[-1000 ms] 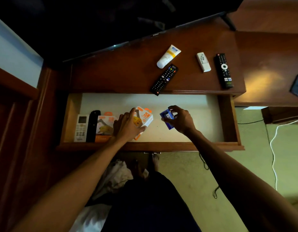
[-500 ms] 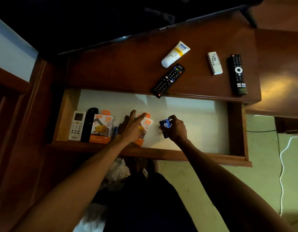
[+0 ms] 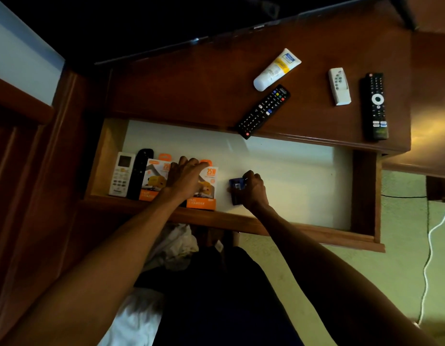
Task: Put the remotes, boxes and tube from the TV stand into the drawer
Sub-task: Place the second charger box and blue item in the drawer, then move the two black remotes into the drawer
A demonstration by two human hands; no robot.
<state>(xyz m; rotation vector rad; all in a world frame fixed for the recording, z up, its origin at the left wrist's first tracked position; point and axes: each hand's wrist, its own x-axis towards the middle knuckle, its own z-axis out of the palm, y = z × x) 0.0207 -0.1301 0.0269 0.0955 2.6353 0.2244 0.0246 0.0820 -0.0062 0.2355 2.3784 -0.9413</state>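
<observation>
Drawer holds boxes; tube lies above

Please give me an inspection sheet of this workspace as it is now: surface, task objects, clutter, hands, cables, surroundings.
Surface: wooden TV stand; drawer pulled open, pale floor inside.
Job's things: on the stand, white tube, black remote overhanging the front edge, small white remote, second black remote. In the drawer, white remote, dark remote, two orange charger boxes, small blue box.
Clutter: nothing seen.
Hands: left hand on the charger boxes; right hand gripping the small blue box.
Cables: white cable and dark cable on the floor.
Surroundings: TV above, pale carpet.
</observation>
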